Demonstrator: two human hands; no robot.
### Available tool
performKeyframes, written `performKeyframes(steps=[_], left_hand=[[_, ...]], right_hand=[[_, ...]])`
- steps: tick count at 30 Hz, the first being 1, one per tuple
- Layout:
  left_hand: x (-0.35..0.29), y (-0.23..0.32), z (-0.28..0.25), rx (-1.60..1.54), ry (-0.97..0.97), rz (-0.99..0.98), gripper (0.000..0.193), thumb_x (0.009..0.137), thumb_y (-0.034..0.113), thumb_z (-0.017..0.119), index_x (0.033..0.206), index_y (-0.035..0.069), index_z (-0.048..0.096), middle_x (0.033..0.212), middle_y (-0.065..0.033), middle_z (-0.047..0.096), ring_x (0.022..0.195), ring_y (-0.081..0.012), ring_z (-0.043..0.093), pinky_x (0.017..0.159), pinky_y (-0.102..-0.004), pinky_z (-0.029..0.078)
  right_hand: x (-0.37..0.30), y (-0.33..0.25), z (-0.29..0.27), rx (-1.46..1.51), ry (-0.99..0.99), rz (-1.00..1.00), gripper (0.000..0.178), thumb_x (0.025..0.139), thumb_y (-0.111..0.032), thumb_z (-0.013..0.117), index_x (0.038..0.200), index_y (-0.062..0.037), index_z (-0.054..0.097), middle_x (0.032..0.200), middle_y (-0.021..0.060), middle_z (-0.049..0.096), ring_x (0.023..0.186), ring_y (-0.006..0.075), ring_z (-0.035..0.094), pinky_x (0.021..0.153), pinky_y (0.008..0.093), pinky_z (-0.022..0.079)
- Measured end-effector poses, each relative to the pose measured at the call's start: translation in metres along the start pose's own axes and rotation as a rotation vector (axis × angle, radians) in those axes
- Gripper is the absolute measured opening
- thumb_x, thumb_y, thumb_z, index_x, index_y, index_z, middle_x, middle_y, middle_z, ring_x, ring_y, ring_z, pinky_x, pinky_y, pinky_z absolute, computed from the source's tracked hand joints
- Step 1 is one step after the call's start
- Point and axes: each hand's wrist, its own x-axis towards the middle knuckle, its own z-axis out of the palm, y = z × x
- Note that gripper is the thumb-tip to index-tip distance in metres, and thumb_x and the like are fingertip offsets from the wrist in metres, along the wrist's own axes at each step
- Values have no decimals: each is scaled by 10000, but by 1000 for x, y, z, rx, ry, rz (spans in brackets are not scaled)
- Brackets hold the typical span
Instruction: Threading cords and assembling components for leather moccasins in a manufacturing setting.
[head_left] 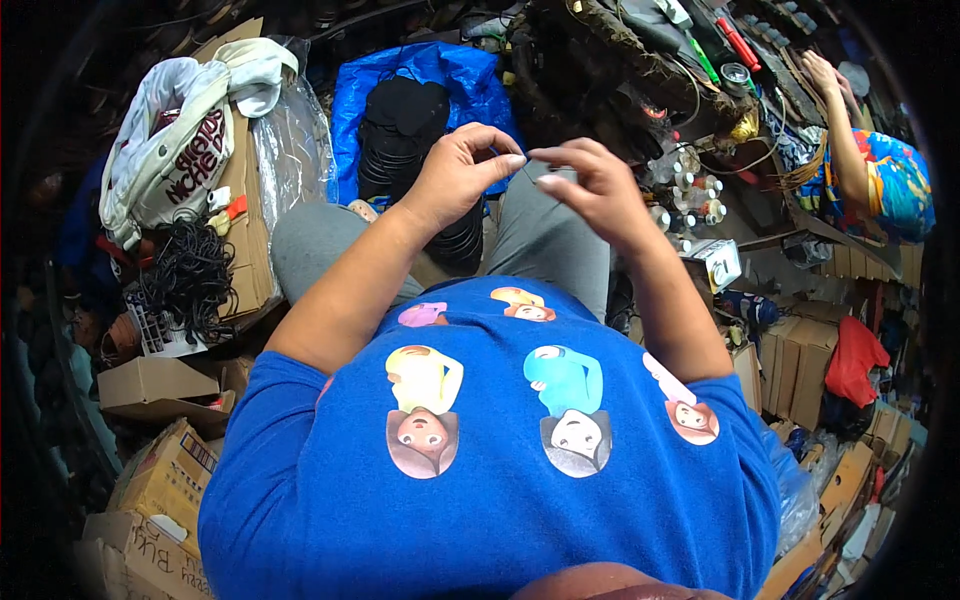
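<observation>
- A blue shirt [490, 520] with cartoon figures printed on it fills the space below the left grip [455, 182] and the right grip [602, 192].
- Grey trousers [545, 235]: one knee sits below and left of the left grip, while the other leg passes under the gap between the two grips.
- A crumpled blue sheet [482, 72] spreads just beyond the left grip.
- A white cloth bundle [185, 110] with dark red lettering lies well to the left of the left grip, on flat cardboard [258, 240].
- Black flat pieces [400, 115] with rounded ends lie stacked on the blue sheet, just beyond and left of the left grip.
- Another person in a bright patterned sleeve [900, 175] is far to the right of the right grip, one arm stretched away.
- A tangle of black cords [190, 275] lies left of and lower than the left grip.
- The left grip has thumb and forefinger pinched together at the tips, on something thin.
- The right grip faces it, fingers bent, thumb a little apart from the forefinger; I cannot tell whether it has hold of anything.
- Small white-capped bottles [690, 200] cluster to the right of the right grip.
- A red pen-shaped thing [738, 45] lies beyond and right of the right grip.
- The dark sliver [526, 160] at the left grip's tips, between both grips and above the trouser leg, is too small to identify.
</observation>
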Motion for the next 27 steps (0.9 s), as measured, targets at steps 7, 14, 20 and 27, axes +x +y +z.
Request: performKeyframes(steps=[7,14,20,27], left_hand=[[-9,10,11,-584,184,-85,62,868,95,563,901,43,558,852,-70,618,792,-129,561,759,-271,445],[3,-3,-34,-568,421,-68,81,896,138,528,903,57,526,825,-92,617,743,-204,628,708,-306,504],[-14,4,-22,-361,217,-80,157,842,79,599,974,-2,623,870,-73,638,738,-158,631,699,-267,507],[-19,16,3,-389,232,-55,157,812,80,644,949,4,642,854,-67,651,755,-127,613,708,-243,497]], right_hand=[[8,-2,30,-25,-29,-53,158,789,-173,640,761,-20,617,719,117,569,675,261,545,603,364,418],[-18,32,38,26,-64,57,260,882,-190,515,1080,-45,601,856,90,562,753,202,543,708,313,432],[-2,10,15,584,58,299,361,895,-127,504,1246,-43,500,855,-2,480,741,71,516,708,212,425],[17,-9,37,749,130,168,169,808,-78,643,942,25,629,882,62,644,782,91,574,721,227,452]])
